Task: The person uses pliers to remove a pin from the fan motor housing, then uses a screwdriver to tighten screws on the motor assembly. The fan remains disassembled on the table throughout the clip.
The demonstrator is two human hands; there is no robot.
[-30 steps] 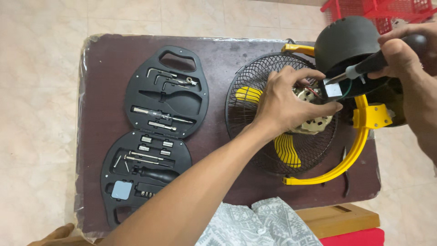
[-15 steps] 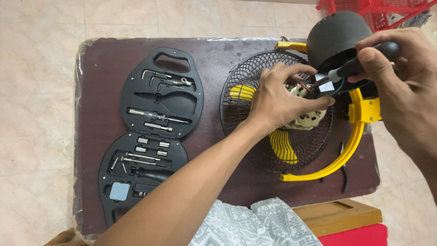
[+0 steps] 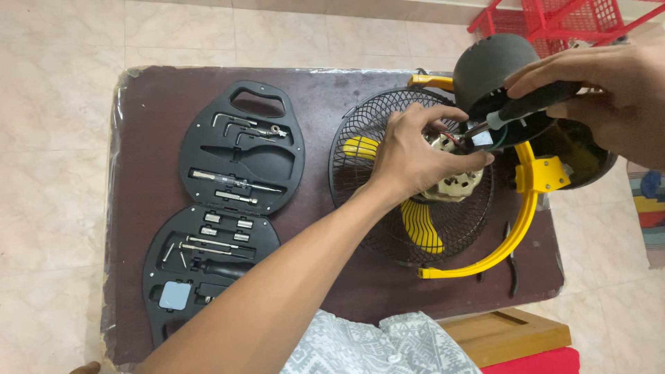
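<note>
Head camera looks down on a dark brown bench (image 3: 152, 138) where a small yellow-and-black floor fan with a black wire grille (image 3: 388, 221) lies face down. Its rounded black plastic motor cover (image 3: 493, 61) is already lifted off the exposed beige metal motor (image 3: 457, 185), so the opening of the housing seems done, while the work on the motor itself looks only partly finished; the grille and the yellow blades (image 3: 422, 228) are still mounted.

The left hand (image 3: 415, 156) rests on the motor, and its fingers (image 3: 443, 114) curl closed around the motor's top edge, touching the coloured wires there. The right hand (image 3: 616, 97) is closed around the black handle of a screwdriver (image 3: 533, 104), whose tip points down to the motor, just beside the left fingertips. The yellow curved metal stand (image 3: 519, 228) lies around the right side of the grille.

Well apart to the left, an open black plastic tool case (image 3: 228, 208) shows small bits and keys in its slots.
</note>
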